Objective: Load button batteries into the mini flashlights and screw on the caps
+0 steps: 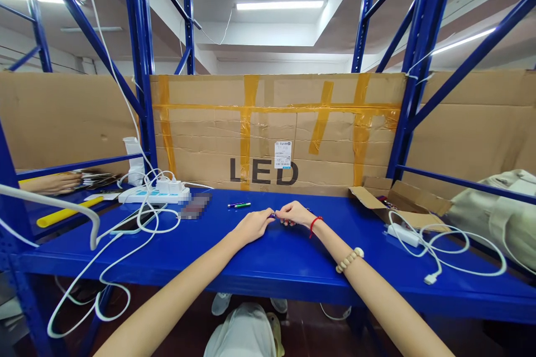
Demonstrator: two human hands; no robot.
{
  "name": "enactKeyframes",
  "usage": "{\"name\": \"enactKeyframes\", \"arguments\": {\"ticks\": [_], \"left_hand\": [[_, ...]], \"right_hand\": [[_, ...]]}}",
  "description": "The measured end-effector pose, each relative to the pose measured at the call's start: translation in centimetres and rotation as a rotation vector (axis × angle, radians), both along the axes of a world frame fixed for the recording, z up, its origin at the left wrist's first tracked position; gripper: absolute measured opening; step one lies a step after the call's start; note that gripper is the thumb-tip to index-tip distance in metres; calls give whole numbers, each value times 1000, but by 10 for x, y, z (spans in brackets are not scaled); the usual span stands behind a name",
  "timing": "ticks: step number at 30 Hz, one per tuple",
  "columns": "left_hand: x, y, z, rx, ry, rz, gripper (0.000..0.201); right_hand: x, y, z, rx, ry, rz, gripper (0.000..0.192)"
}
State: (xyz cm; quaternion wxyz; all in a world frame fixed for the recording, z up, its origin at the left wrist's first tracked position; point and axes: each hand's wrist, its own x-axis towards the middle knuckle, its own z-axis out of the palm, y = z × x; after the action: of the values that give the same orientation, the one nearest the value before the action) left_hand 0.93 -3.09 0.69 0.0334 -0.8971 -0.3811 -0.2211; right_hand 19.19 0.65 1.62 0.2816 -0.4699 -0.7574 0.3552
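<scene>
I have both hands meeting over the middle of the blue table [293,259]. My left hand [252,225] and right hand [294,213] pinch the two ends of a small blue pen [272,215], fingertips pressed together on it. Only a short piece shows between them; its long axis runs left to right, level with the tabletop. Which end is the tip, I cannot tell. Two more pens [239,205] lie just beyond, also lying crosswise, near the cardboard wall [276,128].
</scene>
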Motion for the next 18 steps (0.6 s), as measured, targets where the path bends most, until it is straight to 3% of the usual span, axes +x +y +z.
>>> {"name": "enactKeyframes", "arguments": {"ticks": [10, 18], "left_hand": [[-3, 2, -4, 28, 15, -37, 19], [-5, 8, -6, 59, -43, -27, 21]], "right_hand": [[-6, -13, 2, -126, 18, 186, 38], [-13, -13, -2, -153, 88, 163, 43]]}}
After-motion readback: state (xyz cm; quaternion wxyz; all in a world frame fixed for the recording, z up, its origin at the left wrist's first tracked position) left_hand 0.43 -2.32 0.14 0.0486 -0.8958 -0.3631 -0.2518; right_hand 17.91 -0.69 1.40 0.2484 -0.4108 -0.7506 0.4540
